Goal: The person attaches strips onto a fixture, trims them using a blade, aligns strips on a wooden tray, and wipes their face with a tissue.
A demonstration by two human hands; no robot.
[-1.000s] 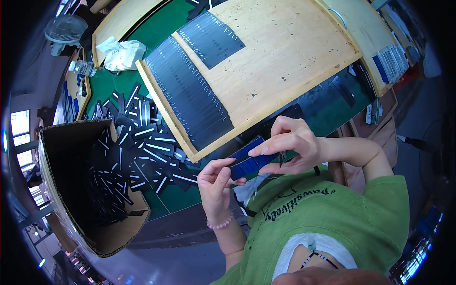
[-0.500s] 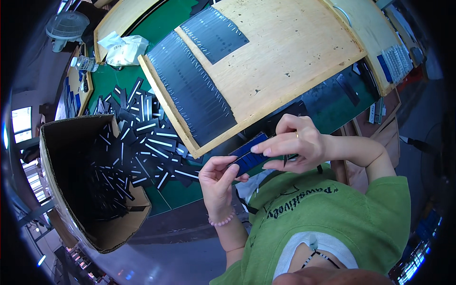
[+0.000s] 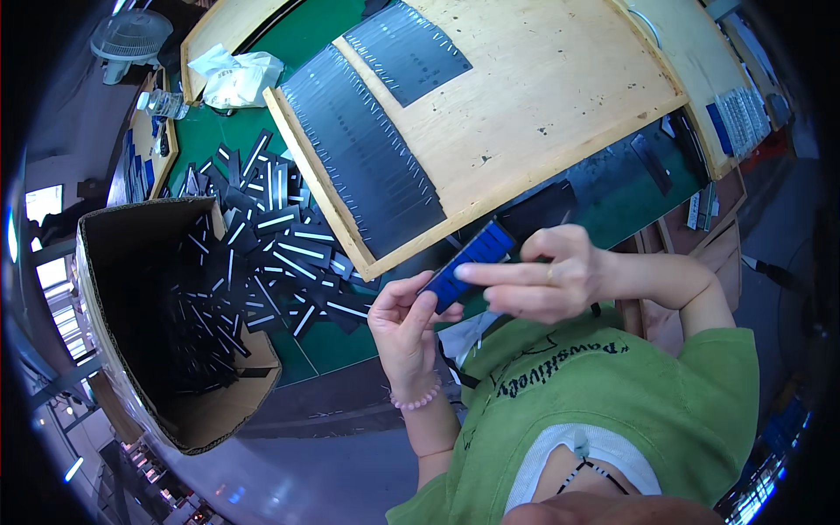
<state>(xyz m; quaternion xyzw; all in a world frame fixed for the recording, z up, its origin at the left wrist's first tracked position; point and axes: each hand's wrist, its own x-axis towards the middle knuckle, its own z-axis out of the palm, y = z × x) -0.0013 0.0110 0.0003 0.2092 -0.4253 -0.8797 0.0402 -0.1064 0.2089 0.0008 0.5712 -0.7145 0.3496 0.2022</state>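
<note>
Blue piece in left hand; black lettering across green shirt.

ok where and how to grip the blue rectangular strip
The blue rectangular strip is probably best pinched across its long edges at the upper-right end, coming from the right: it's narrow, slants up that way, and the left hand holds the lower-left end.

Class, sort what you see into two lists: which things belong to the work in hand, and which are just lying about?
Likely part of the work:
blue piece, held in the left hand, touched by the right hand
wooden tray and its dark strips
loose black strips
cardboard box

Seemingly just lying about:
white bag
clear bottle
fan
</note>
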